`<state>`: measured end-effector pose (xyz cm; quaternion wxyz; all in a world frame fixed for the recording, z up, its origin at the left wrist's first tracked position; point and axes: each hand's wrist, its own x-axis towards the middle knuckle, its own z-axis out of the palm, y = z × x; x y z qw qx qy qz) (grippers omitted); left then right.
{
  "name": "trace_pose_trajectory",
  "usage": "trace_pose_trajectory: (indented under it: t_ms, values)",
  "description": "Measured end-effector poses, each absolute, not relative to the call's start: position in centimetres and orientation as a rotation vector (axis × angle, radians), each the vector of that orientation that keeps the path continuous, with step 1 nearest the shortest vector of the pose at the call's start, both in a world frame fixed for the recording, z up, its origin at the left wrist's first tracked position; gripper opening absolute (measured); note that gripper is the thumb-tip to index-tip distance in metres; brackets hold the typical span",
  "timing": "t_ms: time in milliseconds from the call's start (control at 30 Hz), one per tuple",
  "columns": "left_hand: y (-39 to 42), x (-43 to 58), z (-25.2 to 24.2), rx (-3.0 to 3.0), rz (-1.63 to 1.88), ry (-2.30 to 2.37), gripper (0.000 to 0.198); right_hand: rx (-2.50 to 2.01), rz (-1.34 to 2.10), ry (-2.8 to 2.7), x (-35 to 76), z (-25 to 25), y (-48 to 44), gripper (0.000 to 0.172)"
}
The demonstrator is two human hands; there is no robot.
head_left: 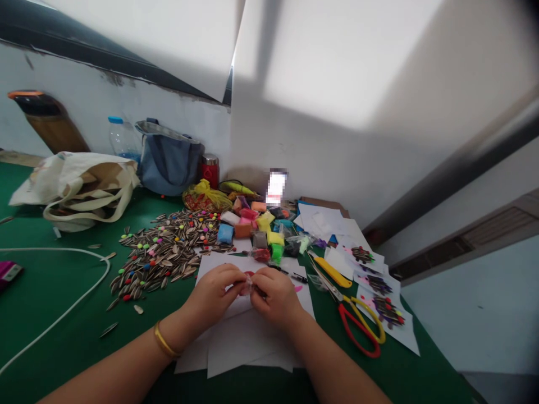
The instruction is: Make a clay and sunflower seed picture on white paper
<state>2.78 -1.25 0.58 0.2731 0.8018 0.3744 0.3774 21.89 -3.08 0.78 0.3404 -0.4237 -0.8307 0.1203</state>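
while your left hand (215, 290) and right hand (275, 294) pinch the clear wrapper (249, 285), it looks light, soft and slippery, best held by its edges

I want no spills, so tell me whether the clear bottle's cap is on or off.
On: the blue cap sits atop the clear bottle, beside the blue bag. How tight, I cannot tell.

Green tabletop (42, 292) against scuffed whitish wall (96, 106). Large white panels (320, 62) above, joined at narrow bright gap. Soft light patch across right-hand panel, grey shadow bands around it. Pale blue surface (471, 303) at far right, brown slatted section (497, 227) above.
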Motion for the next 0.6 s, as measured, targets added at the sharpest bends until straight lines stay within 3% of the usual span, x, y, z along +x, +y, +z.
trace_pose_trajectory:
  t_ms: [200,300,600]
  values:
    - [-1.9,2.8,1.3,2.024,1.256,1.041,0.015,-1.264,0.361,-1.973,22.8,0.6,-2.6,0.011]
    - [-1.5,2.7,1.5,1.72,1.325,1.061,0.015,-1.422,0.184,-1.848,25.3,0.3,-1.3,0.013]
    - [0.2,2.4,0.7,1.115,1.253,1.045,0.045,-1.803,-0.321,-1.812,30.0,-0.7,0.6,0.043]
